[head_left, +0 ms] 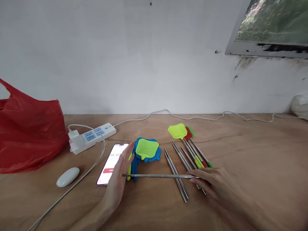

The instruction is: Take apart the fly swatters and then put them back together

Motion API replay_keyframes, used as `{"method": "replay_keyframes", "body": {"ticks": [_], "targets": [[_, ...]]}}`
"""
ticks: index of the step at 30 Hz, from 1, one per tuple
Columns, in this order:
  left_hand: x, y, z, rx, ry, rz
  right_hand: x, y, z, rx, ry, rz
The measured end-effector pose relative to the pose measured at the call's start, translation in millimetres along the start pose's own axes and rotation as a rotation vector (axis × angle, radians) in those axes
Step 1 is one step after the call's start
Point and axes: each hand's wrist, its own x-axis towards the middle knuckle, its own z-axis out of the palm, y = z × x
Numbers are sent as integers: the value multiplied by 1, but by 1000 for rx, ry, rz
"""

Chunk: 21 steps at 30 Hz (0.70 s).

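A telescopic metal rod (154,175) lies level across the front, extended in thinning sections. My right hand (211,181) pinches its thicker end between thumb and fingers. My left hand (119,175) is held upright with fingers straight, and the rod's thin end meets its palm. Just right of that hand lie yellow-green and blue fly swatter heads (147,149), with blue handles (134,166) and a yellow one (130,166) partly behind the fingers. Loose metal rods (176,176) lie under and near my right hand. Behind them are several assembled fly swatters (178,131) with coloured grips.
A phone (112,163) showing a timer lies left of my left hand. Further left are a white mouse (68,177), a power strip (92,136) with a plugged-in charger, and a red plastic bag (31,134). A white cable (166,110) runs along the wall.
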Motion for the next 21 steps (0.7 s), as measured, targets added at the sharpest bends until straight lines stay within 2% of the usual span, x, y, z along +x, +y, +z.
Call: {"method": "replay_keyframes", "body": {"ticks": [6,8,12,14,18,21], "targets": [[1,-6,3,2,30,-23,-4,-17,-7,159,27,74],[3,-4,2,-7,44,-21,-7,-15,-11,357,36,157],[3,-2,3,-75,72,-46,-7,-4,-17,943,31,448],[1,-2,4,-97,81,-45,-3,-2,-16,1123,131,526],[0,-4,6,-90,92,-4,9,-6,-7,1313,446,576],[1,-4,6,-51,92,32,14,-9,1,1423,585,602]]}}
